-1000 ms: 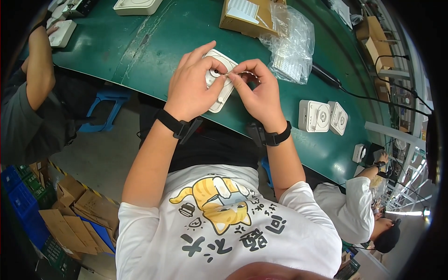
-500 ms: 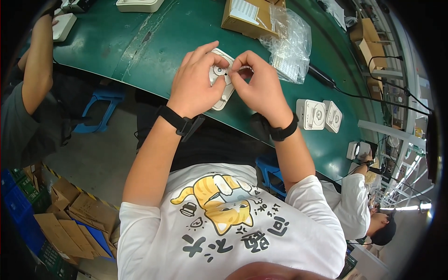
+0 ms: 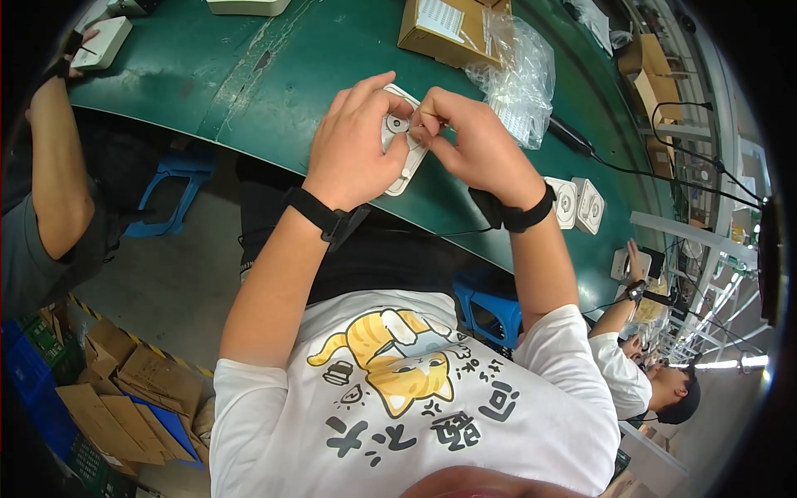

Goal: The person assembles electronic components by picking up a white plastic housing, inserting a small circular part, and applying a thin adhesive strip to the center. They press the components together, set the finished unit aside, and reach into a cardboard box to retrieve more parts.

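Progress: white housing [image 3: 413,156] looks mid-work, lying on the tabletop [image 3: 274,108] just inside the near edge, worked face up, round hub [image 3: 397,124] exposed. Hub is seated on the face as far as I can see; whatever is being handled beside it isn't released yet, so I'd call that spot unfinished. Remaining steps can't be read from here. Two similar white units, one [image 3: 564,202] beside the other [image 3: 589,206], sit to the right by the near edge, no hand on them; can't say if they're complete. Left hand [image 3: 353,149]: loosely curled over the housing's left side, thumb and index parted around the hub, steadying it by the look. Right hand [image 3: 481,145]: fingertips drawn together in a pinch at the housing's right side, close to the left hand's fingers; anything between them is too small to make out.
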Motion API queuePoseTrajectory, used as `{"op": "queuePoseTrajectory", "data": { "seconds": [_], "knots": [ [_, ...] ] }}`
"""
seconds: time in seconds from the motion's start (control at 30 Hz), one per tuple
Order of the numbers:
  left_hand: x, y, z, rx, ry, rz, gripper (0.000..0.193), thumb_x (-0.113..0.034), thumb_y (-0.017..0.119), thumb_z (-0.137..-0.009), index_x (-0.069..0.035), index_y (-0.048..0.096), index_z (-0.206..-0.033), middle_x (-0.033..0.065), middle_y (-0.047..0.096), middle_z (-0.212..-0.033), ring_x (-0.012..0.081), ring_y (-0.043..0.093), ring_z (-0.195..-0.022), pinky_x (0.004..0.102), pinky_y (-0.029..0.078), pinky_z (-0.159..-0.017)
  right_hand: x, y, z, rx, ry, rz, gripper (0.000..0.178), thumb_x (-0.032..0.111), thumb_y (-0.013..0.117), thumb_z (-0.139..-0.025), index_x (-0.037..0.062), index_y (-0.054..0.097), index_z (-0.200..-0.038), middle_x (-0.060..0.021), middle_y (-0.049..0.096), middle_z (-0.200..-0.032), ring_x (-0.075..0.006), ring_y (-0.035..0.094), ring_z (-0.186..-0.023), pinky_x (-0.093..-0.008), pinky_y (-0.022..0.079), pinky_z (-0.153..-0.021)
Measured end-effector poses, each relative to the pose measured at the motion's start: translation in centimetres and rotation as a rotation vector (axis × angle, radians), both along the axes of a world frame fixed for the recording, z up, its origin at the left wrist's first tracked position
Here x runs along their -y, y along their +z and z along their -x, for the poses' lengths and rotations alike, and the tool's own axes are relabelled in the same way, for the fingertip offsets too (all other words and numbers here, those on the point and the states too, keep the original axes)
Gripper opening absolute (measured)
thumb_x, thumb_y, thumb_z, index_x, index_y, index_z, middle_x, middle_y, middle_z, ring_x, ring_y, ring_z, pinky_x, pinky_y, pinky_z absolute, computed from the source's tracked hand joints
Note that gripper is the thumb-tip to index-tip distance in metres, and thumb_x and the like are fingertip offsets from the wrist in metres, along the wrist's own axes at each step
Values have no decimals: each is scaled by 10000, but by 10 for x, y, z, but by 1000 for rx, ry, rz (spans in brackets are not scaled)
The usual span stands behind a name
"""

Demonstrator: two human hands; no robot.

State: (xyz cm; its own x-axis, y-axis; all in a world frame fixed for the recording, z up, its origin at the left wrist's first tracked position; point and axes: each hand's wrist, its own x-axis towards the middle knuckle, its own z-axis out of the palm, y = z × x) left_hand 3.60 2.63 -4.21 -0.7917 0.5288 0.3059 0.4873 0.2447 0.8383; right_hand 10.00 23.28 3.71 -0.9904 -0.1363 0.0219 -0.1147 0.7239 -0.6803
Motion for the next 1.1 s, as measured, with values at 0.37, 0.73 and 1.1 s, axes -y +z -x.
{"op": "queuePoseTrajectory", "data": {
  "seconds": [0.37, 0.73, 1.1],
  "knots": [
    [1, -2, 1, 22, 21, -67, 300, -103, 636, -974, -77, 797, -1226, 187, 713, -1621, 422, 675, -1428, 535, 564, -1180, -10, 5, 15, -108, 313, -161, 312, -155, 774, -853, 41, 548, -939, -117, 629, -933, -371, 634, -886, -456, 541, -787],
    [0, -4, 3, 29, 14, -101, 330, -101, 596, -981, -60, 776, -1254, 206, 719, -1593, 435, 680, -1400, 532, 559, -1181, 0, 4, 6, -160, 278, -224, 246, -137, 751, -855, 31, 591, -938, -127, 632, -943, -380, 646, -880, -469, 543, -758],
    [9, -11, 13, 42, -113, -86, 352, -82, 652, -1002, -63, 760, -1336, 192, 670, -1663, 441, 628, -1486, 543, 512, -1252, 2, 3, 3, -126, 187, -180, 188, -52, 796, -987, 44, 679, -1099, -109, 752, -985, -321, 745, -913, -442, 591, -785]
  ]
}}
